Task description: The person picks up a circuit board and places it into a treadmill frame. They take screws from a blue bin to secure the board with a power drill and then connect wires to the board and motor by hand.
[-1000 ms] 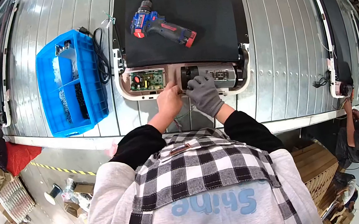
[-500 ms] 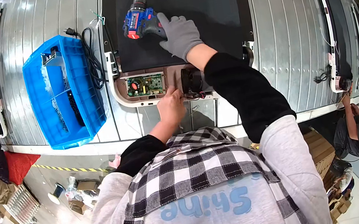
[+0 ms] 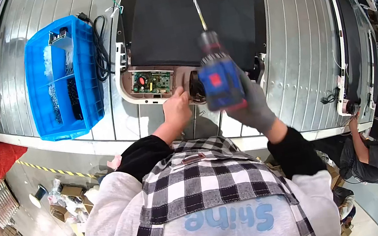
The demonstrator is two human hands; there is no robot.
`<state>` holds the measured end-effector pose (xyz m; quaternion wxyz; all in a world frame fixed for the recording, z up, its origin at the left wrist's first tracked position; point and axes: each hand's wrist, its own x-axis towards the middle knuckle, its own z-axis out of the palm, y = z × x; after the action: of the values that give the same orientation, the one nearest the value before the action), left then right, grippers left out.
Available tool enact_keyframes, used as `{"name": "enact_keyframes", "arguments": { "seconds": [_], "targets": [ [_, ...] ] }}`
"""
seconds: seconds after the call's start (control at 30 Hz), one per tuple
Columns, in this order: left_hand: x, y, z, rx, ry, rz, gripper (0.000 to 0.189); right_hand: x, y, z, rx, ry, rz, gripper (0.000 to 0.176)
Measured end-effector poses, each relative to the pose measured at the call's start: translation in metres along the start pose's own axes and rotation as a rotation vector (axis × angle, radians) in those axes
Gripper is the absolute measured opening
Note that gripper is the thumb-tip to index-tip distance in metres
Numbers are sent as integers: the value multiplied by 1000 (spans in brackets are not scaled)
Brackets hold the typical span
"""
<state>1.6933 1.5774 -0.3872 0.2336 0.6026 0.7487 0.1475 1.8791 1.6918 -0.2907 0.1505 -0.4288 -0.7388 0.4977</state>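
My right hand, in a grey glove, is wrapped round the handle of a blue and red power drill. The drill is held up above the machine's near end, its long bit pointing away from me. My left hand is bare and closed at the machine's white frame, just right of the green circuit board. Its fingertips are too small to show what they hold. A dark motor part lies between my hands, partly hidden behind the drill. The black belt stretches away beyond the board.
A blue bin with small parts in compartments stands on the metal slatted table at the left, beside a coiled black cable. Another machine lies on the right, with a co-worker near its end.
The drill has been lifted off the black belt and brought toward me and to the right in my right hand. My left hand has stayed near the circuit board. The whole view has shifted slightly.
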Motion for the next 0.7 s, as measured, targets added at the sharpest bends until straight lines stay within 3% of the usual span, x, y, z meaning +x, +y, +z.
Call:
{"name": "enact_keyframes", "arguments": {
  "seconds": [0.03,0.1,0.17,0.23,0.27,0.33,0.43,0.5,0.7],
  "targets": [
    [-2,-6,9,-30,12,13,6,-32,-23,-16,29,-61,25,75],
    [-2,-3,8,-30,39,21,7,-88,-21,-29,-138,-236,-105,62],
    [-1,0,5,-4,10,-16,4,-127,-16,-28,-302,-318,-102,49],
    [-3,0,5,0,15,-15,4,-144,-18,-22,-304,-330,20,41],
    [-2,-1,6,2,17,-11,4,-149,-23,-19,-305,-335,82,37],
    [-3,-2,8,4,22,0,3,-146,-45,-14,124,-299,463,39],
    [-3,-3,8,-2,29,16,3,-140,-42,1,186,-288,559,37],
    [-3,-6,11,-5,37,31,3,-130,-52,3,44,-316,603,36],
    [-4,-7,11,-31,77,61,4,-129,-37,11,58,-285,558,33]
  ]
}}
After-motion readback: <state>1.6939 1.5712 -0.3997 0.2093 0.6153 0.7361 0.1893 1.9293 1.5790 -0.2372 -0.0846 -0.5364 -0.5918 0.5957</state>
